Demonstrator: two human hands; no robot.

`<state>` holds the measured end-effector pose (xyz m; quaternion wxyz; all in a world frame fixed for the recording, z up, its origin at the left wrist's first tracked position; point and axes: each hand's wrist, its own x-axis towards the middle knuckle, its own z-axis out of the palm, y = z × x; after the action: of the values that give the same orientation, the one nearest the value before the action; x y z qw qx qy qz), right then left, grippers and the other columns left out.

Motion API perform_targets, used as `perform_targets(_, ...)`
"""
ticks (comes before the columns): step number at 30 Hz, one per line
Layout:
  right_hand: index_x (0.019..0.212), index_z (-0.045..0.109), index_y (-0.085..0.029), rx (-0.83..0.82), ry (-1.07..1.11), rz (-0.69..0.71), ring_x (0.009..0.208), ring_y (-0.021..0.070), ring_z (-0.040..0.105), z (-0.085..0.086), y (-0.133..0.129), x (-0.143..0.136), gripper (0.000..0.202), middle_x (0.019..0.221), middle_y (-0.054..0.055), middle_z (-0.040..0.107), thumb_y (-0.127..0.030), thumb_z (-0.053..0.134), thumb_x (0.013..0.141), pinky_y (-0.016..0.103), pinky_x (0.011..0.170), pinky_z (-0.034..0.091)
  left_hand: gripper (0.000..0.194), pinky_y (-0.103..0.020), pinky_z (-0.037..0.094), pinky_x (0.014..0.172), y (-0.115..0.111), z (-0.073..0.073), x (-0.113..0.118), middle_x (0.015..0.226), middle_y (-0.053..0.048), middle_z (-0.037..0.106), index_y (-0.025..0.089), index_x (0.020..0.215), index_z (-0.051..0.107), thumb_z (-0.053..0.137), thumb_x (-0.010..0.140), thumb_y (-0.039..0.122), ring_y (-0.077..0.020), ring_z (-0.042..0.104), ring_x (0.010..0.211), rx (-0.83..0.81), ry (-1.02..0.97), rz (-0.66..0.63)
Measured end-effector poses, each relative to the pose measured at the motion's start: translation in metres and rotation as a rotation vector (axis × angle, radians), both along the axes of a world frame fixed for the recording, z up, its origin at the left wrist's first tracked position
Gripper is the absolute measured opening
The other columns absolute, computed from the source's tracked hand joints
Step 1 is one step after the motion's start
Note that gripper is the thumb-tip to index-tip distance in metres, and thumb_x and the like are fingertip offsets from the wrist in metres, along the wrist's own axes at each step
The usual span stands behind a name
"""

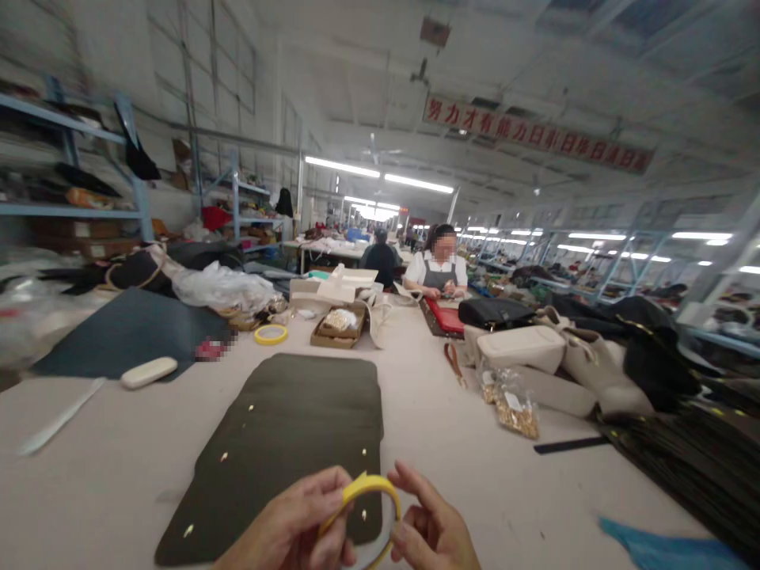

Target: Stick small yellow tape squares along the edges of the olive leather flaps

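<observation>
Near the bottom centre, a roll of yellow tape (372, 481) is held upright over a dark green panel (300, 427). My left hand (297, 514) pinches its left side between thumb and fingers. On the roll's right side is my right hand (431, 518), its thumb at the rim and its index finger raised apart; whether it grips the roll is unclear. The panel lies flat on the pale table (469, 483), with several small shiny metal pieces on it.
Another yellow tape roll (271, 334) and a box of hardware (338, 326) lie beyond the panel. Bags of gold parts (515, 412), pale bags (522, 348) and stacked dark pieces (689, 467) are on the right. A person (436, 269) sits across the table.
</observation>
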<state>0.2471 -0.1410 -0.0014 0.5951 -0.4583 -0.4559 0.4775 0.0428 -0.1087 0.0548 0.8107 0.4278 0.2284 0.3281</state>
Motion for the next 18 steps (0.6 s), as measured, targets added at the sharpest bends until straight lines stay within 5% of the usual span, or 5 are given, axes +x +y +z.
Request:
perform_targets(2,0.122,0.062,-0.02,-0.008,-0.1,0.094,0.054,0.0139,0.059,0.005,-0.016,-0.005,0.054,0.074,0.005,0.069,-0.043,0.074,0.075,0.025,0.051,0.047,0.023,-0.027,0.042,0.071,-0.013,0.012,0.009,0.045,0.007,0.037,0.016,0.082,0.055,0.059,0.085,0.038,-0.0087,0.033,0.048,0.017,0.008,-0.001)
perform_targets(4,0.121,0.063,-0.017,-0.015,-0.15,0.107,0.057,0.0135,0.059,0.011,-0.024,-0.007,0.046,0.076,0.005,0.068,-0.045,0.064,0.085,0.023,0.051,0.047,0.022,-0.027,0.042,0.071,-0.019,0.015,0.016,0.046,0.008,0.039,0.016,0.083,0.053,0.056,0.087,0.037,-0.0077,0.031,0.047,0.039,0.037,-0.029)
perform_targets(10,0.123,0.061,-0.017,0.0,-0.229,-0.034,0.067,0.0161,0.062,-0.001,-0.039,0.0,0.044,0.089,0.008,0.07,-0.041,0.061,0.086,0.026,0.058,0.053,0.037,-0.019,0.024,0.044,-0.023,0.01,0.024,0.052,0.007,0.045,0.015,0.091,0.053,0.047,0.091,0.052,-0.0056,0.03,0.041,0.305,0.348,-0.078)
perform_targets(14,0.118,0.062,-0.02,0.11,-0.349,-0.235,0.086,0.0191,0.066,0.002,-0.052,0.009,0.031,0.107,0.01,0.068,-0.03,0.057,0.089,0.03,0.072,0.057,0.02,-0.019,0.032,0.05,-0.029,0.016,0.02,0.063,0.004,0.057,0.018,0.088,0.054,0.048,0.091,0.036,-0.0075,0.043,0.05,0.625,0.667,-0.047)
perform_targets(18,0.111,0.063,-0.021,0.336,-0.599,-0.131,0.088,0.0177,0.064,0.025,-0.056,-0.002,0.024,0.099,0.008,0.068,-0.018,0.052,0.091,0.03,0.077,0.055,0.013,-0.023,0.035,0.061,-0.031,0.014,0.012,0.073,0.003,0.059,0.019,0.086,0.052,0.043,0.093,0.025,-0.0103,0.05,0.063,0.975,0.827,-0.015)
